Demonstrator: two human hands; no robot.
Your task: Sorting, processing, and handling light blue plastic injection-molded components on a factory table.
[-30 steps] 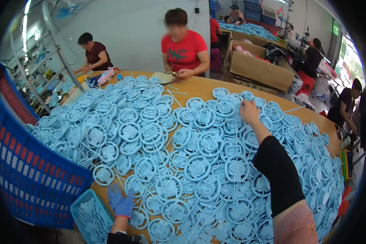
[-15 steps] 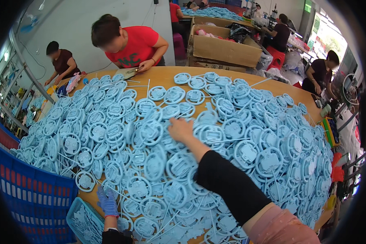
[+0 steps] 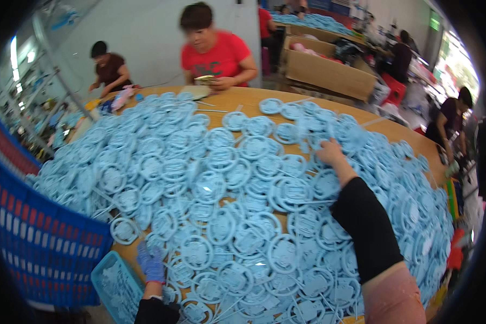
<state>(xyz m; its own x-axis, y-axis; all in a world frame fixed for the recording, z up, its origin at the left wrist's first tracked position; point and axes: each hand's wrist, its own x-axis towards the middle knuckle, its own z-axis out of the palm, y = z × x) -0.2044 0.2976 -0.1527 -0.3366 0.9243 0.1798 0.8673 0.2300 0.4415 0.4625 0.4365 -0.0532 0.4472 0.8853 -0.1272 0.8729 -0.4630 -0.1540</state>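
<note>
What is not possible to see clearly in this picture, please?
Head view: whether the right hand grips anything; blur hides it.
Head view: near end of the turquoise basket; lower edge cuts it off.
Head view: most of the wooden tabletop; blue pieces cover it.

Pale-blue ring-shaped plastic pieces [image 3: 206,187] with flat, patterned centres are lying in a deep, overlapping heap that is spreading on every side of the bare right fingers [image 3: 325,146], some facing up, others leaning on their neighbours. Just beyond and to the right of those fingertips, several are showing blurred, while one ring [image 3: 125,231] is lying nearly flat just beyond and left of the gloved left fingers [image 3: 144,250].
</note>
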